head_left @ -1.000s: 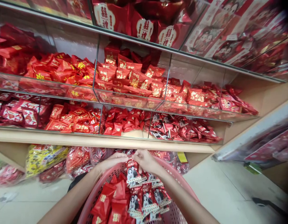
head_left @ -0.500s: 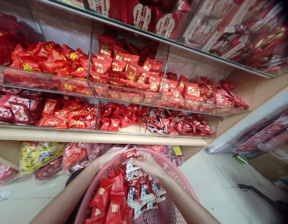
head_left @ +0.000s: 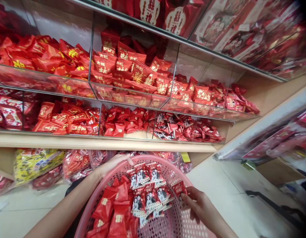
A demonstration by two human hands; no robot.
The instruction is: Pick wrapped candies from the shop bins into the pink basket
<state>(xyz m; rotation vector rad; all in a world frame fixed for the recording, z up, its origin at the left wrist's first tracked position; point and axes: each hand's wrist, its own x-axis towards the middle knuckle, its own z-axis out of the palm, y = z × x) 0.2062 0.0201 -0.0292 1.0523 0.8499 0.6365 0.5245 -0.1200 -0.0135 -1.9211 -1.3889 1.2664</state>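
Observation:
A pink perforated basket (head_left: 179,224) sits low in front of me, holding plain red candy packets (head_left: 113,208) on its left and red-and-white packets printed with a couple (head_left: 148,195) in the middle. My left hand (head_left: 110,167) grips the basket's far rim, fingers curled over it. My right hand (head_left: 199,206) is inside the basket at the right, fingertips pinching one printed packet (head_left: 179,189).
Clear-fronted shelf bins (head_left: 133,99) full of red sweets fill the wall ahead, above a wooden ledge (head_left: 105,143). Bulk bags, one yellow (head_left: 36,162) and others red (head_left: 76,162), lie under the ledge. Pale tiled floor (head_left: 242,198) opens to the right.
My right hand left the packets at the basket's far rim and swung down to the right side, now pinching a single packet. The printed packets lie spread in the basket.

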